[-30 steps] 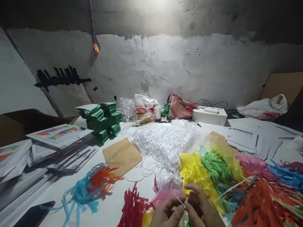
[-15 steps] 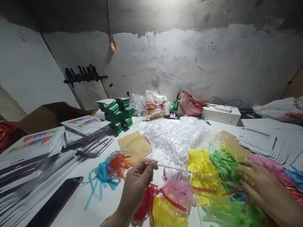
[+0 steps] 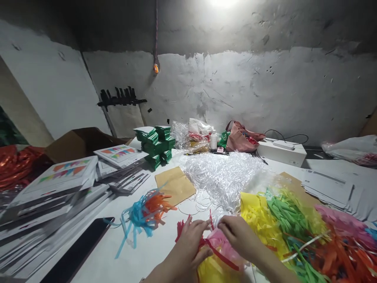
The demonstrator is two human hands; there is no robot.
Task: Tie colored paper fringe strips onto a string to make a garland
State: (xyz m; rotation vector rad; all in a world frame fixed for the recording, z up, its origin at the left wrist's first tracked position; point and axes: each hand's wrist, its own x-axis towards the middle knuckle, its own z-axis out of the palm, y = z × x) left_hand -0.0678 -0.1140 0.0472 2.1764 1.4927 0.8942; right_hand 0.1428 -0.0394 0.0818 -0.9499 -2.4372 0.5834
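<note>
1. See a white table (image 3: 129,263), stocked around its edges, presumably to leave the near middle for handwork.
2. Toward the middle of the far edge, find a loose heap of shiny white ribbon (image 3: 226,173), likely kept central to suit both hands.
3. At the left edge, find stacked printed sheets (image 3: 70,173), probably piled flat to save room.
4. Toward the right edge, note green fringed strips (image 3: 290,218) beside yellow and orange ones, bunched roughly by colour, perhaps for easy picking.
5. At the middle of the near edge, find yellow fringed tissue (image 3: 216,272) with pink tissue (image 3: 220,241) and red strips (image 3: 226,260), close under both hands.
6. See the left hand (image 3: 192,243) over the red strips, fingers bent; cannot tell whether gripping. See the right hand (image 3: 235,235) curled beside the pink tissue, fingertips drawn together as if pinching something thin; cannot confirm.
7. Find no legible brand; on the sheets, make out only coloured bunting pictures and print too small to read.
</note>
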